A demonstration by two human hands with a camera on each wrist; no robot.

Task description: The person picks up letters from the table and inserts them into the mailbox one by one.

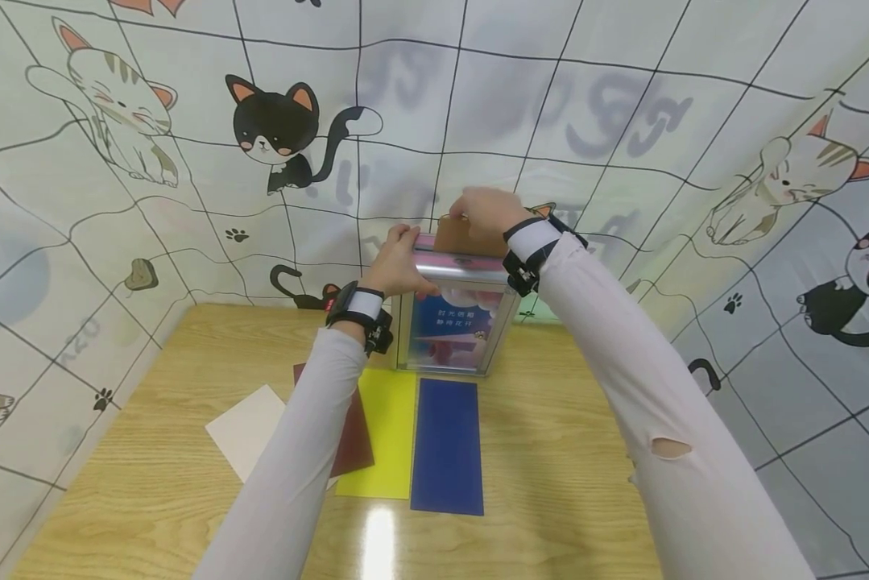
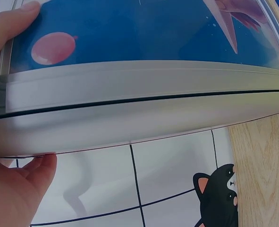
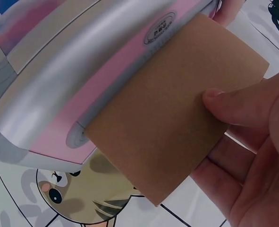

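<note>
A silver box (image 1: 452, 322) with a blue picture on its front and a pink top stands at the back of the wooden table (image 1: 550, 451). My left hand (image 1: 398, 266) grips its top left corner; the left wrist view shows fingers (image 2: 16, 21) curled over the box's edge (image 2: 139, 109). My right hand (image 1: 486, 213) pinches a brown card (image 1: 457, 236) above the box's top. In the right wrist view the brown card (image 3: 177, 127) stands partly in the slot of the pink top (image 3: 125, 80), thumb (image 3: 238, 106) on its face.
Coloured cards lie on the table in front of the box: blue (image 1: 446, 445), yellow (image 1: 385, 427), dark red (image 1: 354, 439) and white (image 1: 249, 427). A cloth printed with cats (image 1: 275, 129) hangs behind and on both sides.
</note>
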